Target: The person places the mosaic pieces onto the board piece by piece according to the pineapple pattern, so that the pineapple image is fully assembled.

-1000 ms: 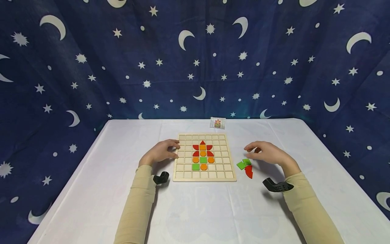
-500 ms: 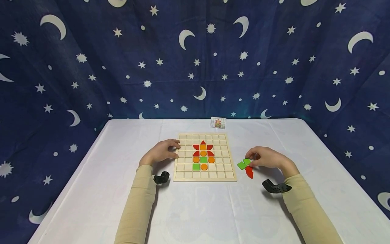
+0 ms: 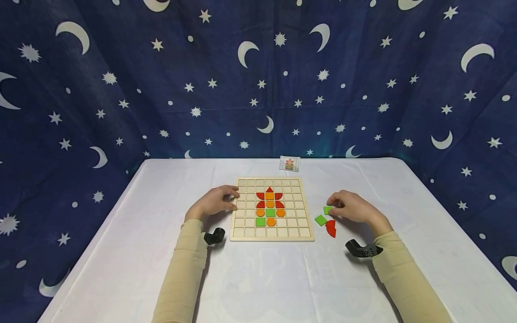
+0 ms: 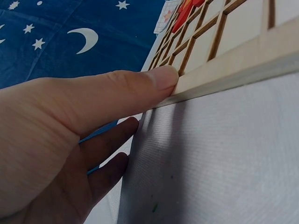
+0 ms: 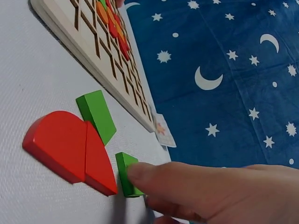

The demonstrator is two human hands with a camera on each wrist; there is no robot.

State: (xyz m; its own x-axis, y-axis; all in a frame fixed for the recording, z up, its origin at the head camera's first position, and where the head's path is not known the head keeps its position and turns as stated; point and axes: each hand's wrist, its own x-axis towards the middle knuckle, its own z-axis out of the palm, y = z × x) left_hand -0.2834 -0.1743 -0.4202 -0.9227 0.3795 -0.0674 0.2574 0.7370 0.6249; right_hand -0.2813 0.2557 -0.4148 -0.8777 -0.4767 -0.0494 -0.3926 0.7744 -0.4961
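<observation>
My left hand (image 3: 214, 201) rests at the left edge of a wooden grid board (image 3: 245, 233). In the left wrist view its thumb (image 4: 163, 77) touches the board's edge, and the other fingers are spread loosely. Right of the board, my right hand (image 3: 352, 206) pinches a green square tile (image 3: 327, 210) between thumb and fingers; in the right wrist view this green tile (image 5: 123, 170) appears tilted under the thumb, its far side hidden. Close by lie another green square tile (image 3: 321, 220) and two red quarter-circle tiles (image 3: 331, 232), side by side.
Red, orange and green tiles form a figure in the board's middle cells, with a red triangle (image 3: 269, 189) on top. A small pattern card (image 3: 289, 163) lies behind the board. A dark curtain (image 3: 169, 67) with moons and stars rises behind the white table (image 3: 266, 278).
My right hand has come down to the tiles and taken hold of one green square tile, shifting it slightly away from the other green one. My left hand has stayed at the board's edge.
</observation>
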